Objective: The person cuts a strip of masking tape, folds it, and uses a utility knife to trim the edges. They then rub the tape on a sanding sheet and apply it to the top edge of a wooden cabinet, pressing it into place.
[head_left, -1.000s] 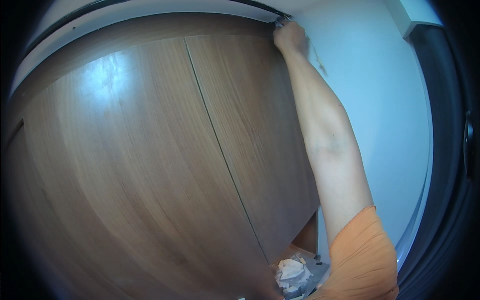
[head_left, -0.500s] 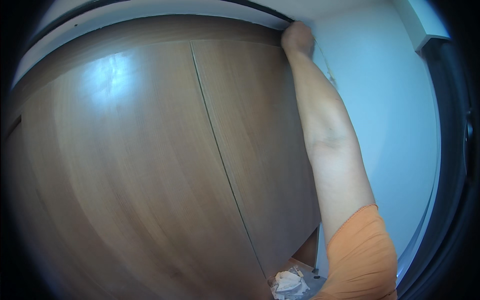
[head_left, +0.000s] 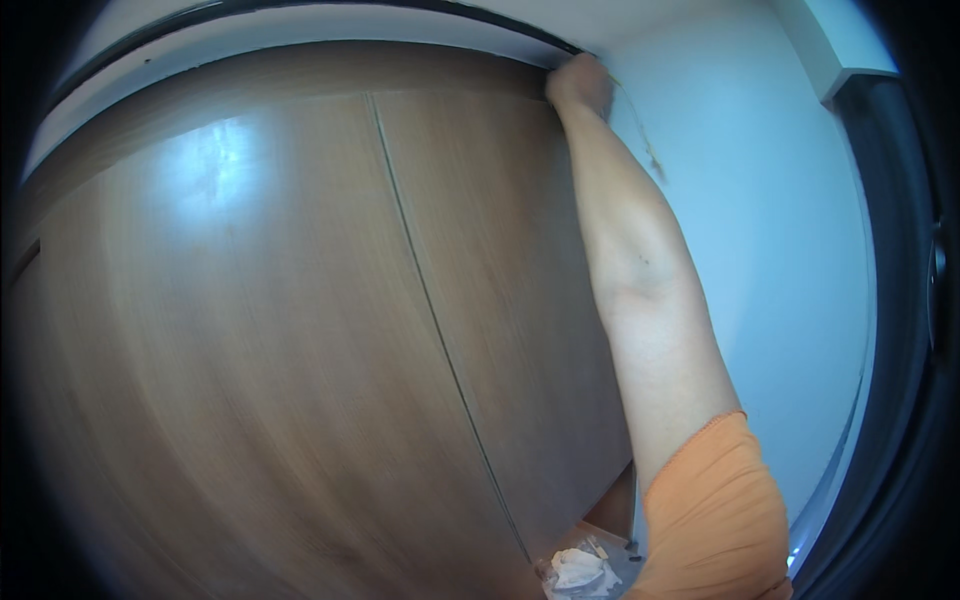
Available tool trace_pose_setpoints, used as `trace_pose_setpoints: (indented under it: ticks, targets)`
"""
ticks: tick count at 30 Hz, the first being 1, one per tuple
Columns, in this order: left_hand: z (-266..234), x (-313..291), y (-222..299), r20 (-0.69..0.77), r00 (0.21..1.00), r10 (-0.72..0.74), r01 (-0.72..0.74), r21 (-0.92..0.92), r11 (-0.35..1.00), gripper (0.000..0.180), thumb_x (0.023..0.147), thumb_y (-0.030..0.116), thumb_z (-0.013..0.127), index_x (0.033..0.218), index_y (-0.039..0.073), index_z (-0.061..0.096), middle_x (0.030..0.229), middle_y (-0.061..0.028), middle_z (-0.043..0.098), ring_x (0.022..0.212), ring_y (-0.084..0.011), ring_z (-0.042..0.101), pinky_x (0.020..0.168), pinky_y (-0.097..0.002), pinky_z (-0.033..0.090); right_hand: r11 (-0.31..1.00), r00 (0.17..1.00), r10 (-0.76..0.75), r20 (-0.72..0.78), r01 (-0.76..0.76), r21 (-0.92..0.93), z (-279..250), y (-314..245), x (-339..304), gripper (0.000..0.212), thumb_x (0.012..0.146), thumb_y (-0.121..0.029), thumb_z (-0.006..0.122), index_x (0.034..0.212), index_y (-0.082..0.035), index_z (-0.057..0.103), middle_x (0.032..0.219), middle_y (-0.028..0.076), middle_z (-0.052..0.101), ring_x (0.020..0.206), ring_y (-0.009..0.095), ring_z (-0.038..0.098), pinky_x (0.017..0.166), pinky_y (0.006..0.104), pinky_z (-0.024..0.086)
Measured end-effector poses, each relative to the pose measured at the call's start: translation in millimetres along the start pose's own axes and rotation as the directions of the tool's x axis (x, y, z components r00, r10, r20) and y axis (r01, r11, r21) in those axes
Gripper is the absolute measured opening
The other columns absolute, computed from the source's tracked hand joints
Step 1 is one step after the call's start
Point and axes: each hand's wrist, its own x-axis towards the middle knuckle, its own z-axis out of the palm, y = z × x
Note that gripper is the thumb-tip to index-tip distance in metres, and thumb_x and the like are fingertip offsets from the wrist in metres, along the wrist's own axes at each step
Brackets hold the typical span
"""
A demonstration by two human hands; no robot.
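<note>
My right arm, in an orange sleeve, stretches up along the right side of a tall brown wood-grain cabinet [head_left: 300,330]. High in the corner my right hand [head_left: 581,86] is closed like a fist, at the cabinet's upper right edge where it meets the pale wall [head_left: 780,240]. The fingertips are turned away from me, so what they hold, if anything, is hidden. The hand is slightly blurred. My left hand is out of view.
A dark strip [head_left: 400,10] runs along the top above the cabinet. A yellowish crack [head_left: 648,150] marks the wall by my hand. Far below lies crumpled white material [head_left: 580,572] on the floor. A dark frame [head_left: 900,300] stands at the far right.
My right hand and arm appear slightly lower and further left, while the whole view has shifted a little too. The hand stays at the cabinet's upper right corner.
</note>
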Motion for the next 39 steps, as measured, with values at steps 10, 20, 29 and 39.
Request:
trace_pose_setpoints:
  ticks: [10, 20, 29, 39]
  targets:
    - [4.9, -20.0, -1.5, -0.015, 0.999, -0.047, 0.047, 0.002, 0.999, 0.012, 0.1, 0.012, 0.07, 0.103, 0.0, 0.068, 0.095, -0.0128, 0.067, 0.086, -0.0237, 0.063, 0.077, -0.0379, 0.054, 0.977, 0.975, -0.182, 0.13, 0.194, -0.086, -32.9, 15.3, 6.1, 0.026, 0.086, -0.022, 0.072, 0.104, -0.006, 0.081, 0.112, 0.022, 0.076, 0.11, 0.041, 0.072, 0.098, 0.0485, 0.057]
    - [30.8, -34.0, -12.1, 0.022, 0.997, -0.078, 0.08, -0.062, 0.995, 0.013, 0.1, 0.013, 0.07, 0.101, 0.001, 0.068, 0.093, -0.0125, 0.066, 0.084, -0.0233, 0.062, 0.077, -0.0381, 0.054, 0.951, 0.922, -0.271, 0.277, 0.301, -0.072, -67.3, 20.7, 27.2, 0.027, 0.089, -0.015, 0.062, 0.107, -0.008, 0.081, 0.104, 0.017, 0.079, 0.1, 0.035, 0.076, 0.086, 0.0448, 0.06]
    - [47.0, -26.8, -10.7, 0.015, 0.999, -0.051, 0.052, -0.09, 0.995, 0.013, 0.1, 0.014, 0.07, 0.099, 0.001, 0.067, 0.091, -0.0122, 0.066, 0.083, -0.023, 0.061, 0.076, -0.0383, 0.053, 0.972, 0.765, -0.128, 0.631, -0.03, 0.233, -40.6, 36.4, 8.2, 0.07, 0.1, -0.012, 0.052, 0.167, -0.016, 0.032, 0.077, 0.006, 0.066, 0.052, 0.012, 0.045, 0.047, 0.031, 0.035]
    - [44.2, -23.7, -4.6, -0.027, 0.999, -0.018, 0.016, -0.068, 0.998, 0.014, 0.1, 0.014, 0.071, 0.097, 0.001, 0.067, 0.089, -0.0118, 0.065, 0.081, -0.0226, 0.061, 0.075, -0.0385, 0.053, 0.945, 0.798, -0.124, 0.589, -0.087, 0.316, -38.4, 29.8, 1.6, 0.07, 0.099, -0.011, 0.044, 0.167, -0.018, 0.03, 0.082, 0.006, 0.064, 0.055, 0.012, 0.042, 0.047, 0.029, 0.032]
